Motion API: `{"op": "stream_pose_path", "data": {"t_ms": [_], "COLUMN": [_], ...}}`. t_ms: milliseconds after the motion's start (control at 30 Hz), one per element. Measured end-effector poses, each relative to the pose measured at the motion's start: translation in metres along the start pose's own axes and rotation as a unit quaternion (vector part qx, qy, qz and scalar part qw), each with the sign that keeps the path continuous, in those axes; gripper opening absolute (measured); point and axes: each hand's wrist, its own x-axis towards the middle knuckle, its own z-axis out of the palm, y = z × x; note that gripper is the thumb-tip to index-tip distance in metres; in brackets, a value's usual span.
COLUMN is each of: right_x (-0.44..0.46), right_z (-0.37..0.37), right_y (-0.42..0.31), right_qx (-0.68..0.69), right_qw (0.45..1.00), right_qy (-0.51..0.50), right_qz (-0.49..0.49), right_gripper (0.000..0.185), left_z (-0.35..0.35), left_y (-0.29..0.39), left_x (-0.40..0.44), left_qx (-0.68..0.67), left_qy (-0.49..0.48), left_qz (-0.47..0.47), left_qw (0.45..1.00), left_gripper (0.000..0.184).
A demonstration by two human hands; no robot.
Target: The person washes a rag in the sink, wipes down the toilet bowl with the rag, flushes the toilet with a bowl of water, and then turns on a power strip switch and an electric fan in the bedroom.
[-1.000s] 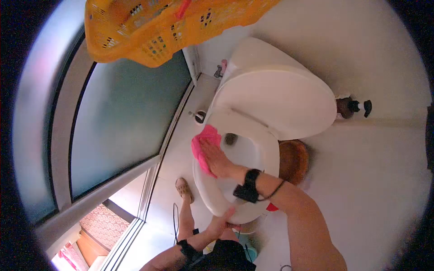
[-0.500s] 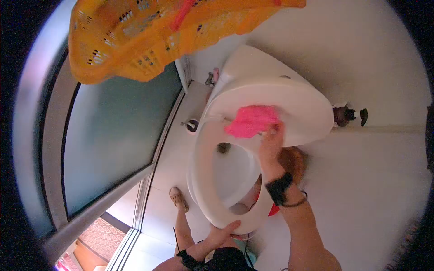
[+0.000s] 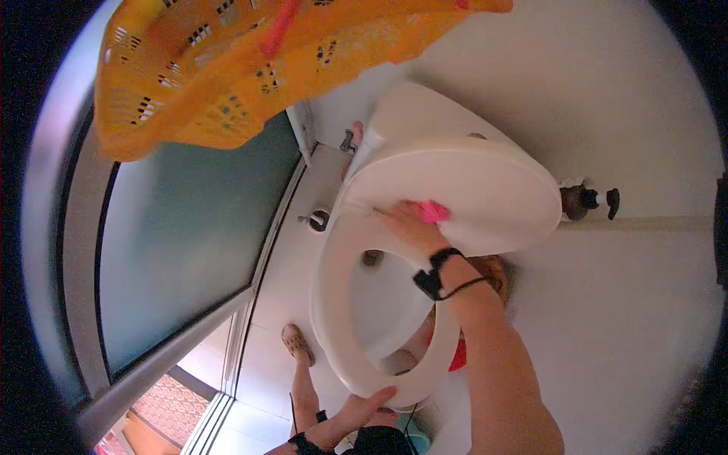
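Observation:
The toilet seat (image 3: 334,303) is tilted up off the bowl (image 3: 383,292). My left hand (image 3: 368,408) grips its front edge, the thumb on top and the fingers mostly out of sight beneath. Behind it stands the raised white lid (image 3: 470,178). With my right hand (image 3: 413,227) I press a bunched pink cloth (image 3: 434,211) near the hinge, where seat and lid meet. My palm covers much of the cloth, and the fingertips are partly hidden.
An orange perforated basket (image 3: 227,98) hangs overhead at upper left. A dark pump bottle (image 3: 580,199) stands right of the lid. Left are a frosted glass door (image 3: 189,250) and a floor drain (image 3: 318,221). A red object (image 3: 457,356) shows beside the seat.
My right hand has moved left and toward the hinge, and the cloth, spread wide before, is now bunched under it. My left hand still grips the seat.

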Motion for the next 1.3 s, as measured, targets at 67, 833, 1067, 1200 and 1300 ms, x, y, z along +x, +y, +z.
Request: {"op": "stream_pose_path", "data": {"t_ms": [67,833,1067,1200,1300], "right_x": [-0.079,-0.270,-0.200,-0.244,-0.280], "right_z": [0.063,0.075,0.144,0.171,0.157], "right_y": [0.042,-0.016,-0.008,-0.055,-0.148], "right_qx": [-0.137,0.539,0.185,0.172,0.273], "right_qw": [0.989,0.676,0.885,0.911,0.863], "right_qy": [-0.018,0.252,0.221,0.175,0.132], "right_qz": [0.043,0.433,0.366,0.333,0.404], "right_gripper": [0.028,0.027,0.034,0.030,0.026], "left_z": [0.001,0.169,0.160,0.084,0.018], "left_y": [-0.004,0.257,0.243,0.236,0.205], "left_x": [0.000,0.122,0.113,0.100,0.064], "left_qx": [-0.033,0.288,0.341,0.308,0.319], "left_qy": [0.005,-0.227,-0.250,-0.160,-0.070], "left_qz": [0.037,0.400,0.398,0.328,0.285], "left_qw": [0.999,0.840,0.814,0.879,0.901], "left_gripper": [0.045,0.047,0.059,0.039,0.041]}}
